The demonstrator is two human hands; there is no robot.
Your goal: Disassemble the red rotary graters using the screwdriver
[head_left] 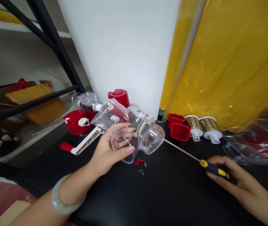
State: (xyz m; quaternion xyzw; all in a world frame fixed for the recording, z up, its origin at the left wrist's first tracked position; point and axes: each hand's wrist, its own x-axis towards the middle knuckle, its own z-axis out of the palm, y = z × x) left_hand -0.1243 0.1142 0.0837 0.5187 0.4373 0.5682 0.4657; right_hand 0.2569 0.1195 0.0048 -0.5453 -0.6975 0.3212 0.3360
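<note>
My left hand (111,150) grips a clear plastic grater housing (134,131) and holds it tilted above the black table (166,194). My right hand (239,182) is closed round the yellow and black handle of a screwdriver (209,168). Its long metal shaft runs up and left, and the tip reaches the round opening of the housing. A small red clip (139,162) and a few tiny screws (142,171) lie on the table just under the housing. A pale green bangle (60,201) sits on my left wrist.
Behind the housing are a red cylinder (119,96), a red base (77,121), a white crank with a red knob (82,145) and a bagged drum (86,102). To the right stand red pushers (178,128), two metal grater drums (204,127) and clear bags (256,144). A yellow sheet (225,62) hangs behind.
</note>
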